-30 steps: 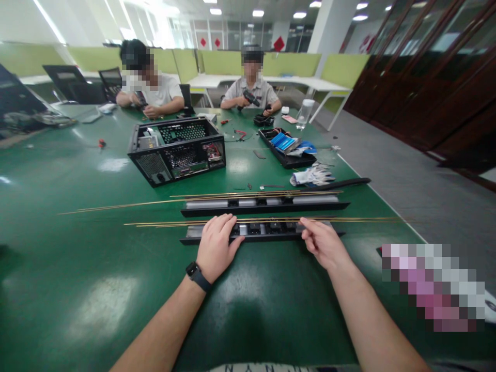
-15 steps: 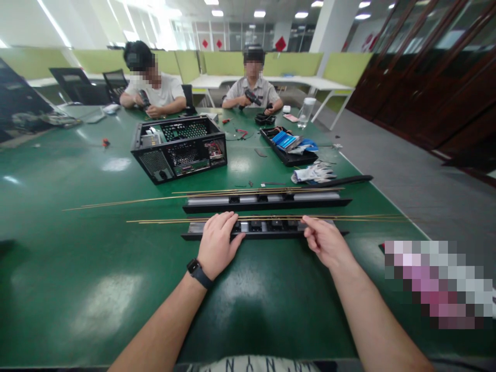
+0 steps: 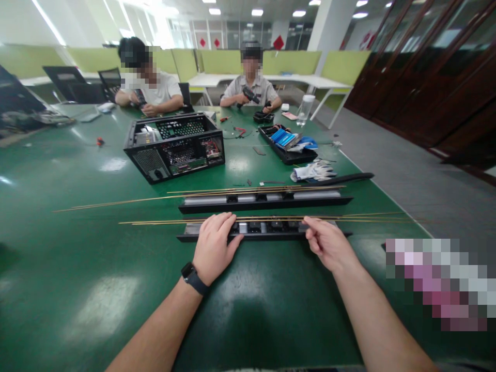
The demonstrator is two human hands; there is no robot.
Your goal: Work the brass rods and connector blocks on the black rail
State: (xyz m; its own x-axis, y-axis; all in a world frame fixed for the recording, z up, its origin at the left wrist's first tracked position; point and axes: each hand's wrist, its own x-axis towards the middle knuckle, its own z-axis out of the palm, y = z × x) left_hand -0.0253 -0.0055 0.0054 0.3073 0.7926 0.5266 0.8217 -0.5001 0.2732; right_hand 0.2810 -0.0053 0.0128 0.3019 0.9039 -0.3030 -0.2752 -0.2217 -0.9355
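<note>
A long black rail (image 3: 271,236) with grey and black fittings inside lies crosswise before me. My left hand (image 3: 214,240) grips its left part, fingers over the top and thumb at the near edge. Several thin gold-coloured rods (image 3: 155,223) run lengthwise along this rail and stick out past both ends. At the right part, my right hand (image 3: 325,240) is closed, its index finger and thumb pinching at the rods. How many rods it holds is hidden. Just behind lies a second black rail (image 3: 267,206) of the same kind, with more gold rods (image 3: 120,201) across it.
On the green table (image 3: 163,310) stand an open computer case (image 3: 174,147) and a black tray (image 3: 298,155) with blue items. White gloves (image 3: 313,170), a black strip (image 3: 349,177) and a water bottle (image 3: 306,109) lie or stand at the right. Two people (image 3: 251,88) sit opposite.
My view has shifted slightly. Both hands keep nearly the same hold on the rail and rods, with hardly any movement.
</note>
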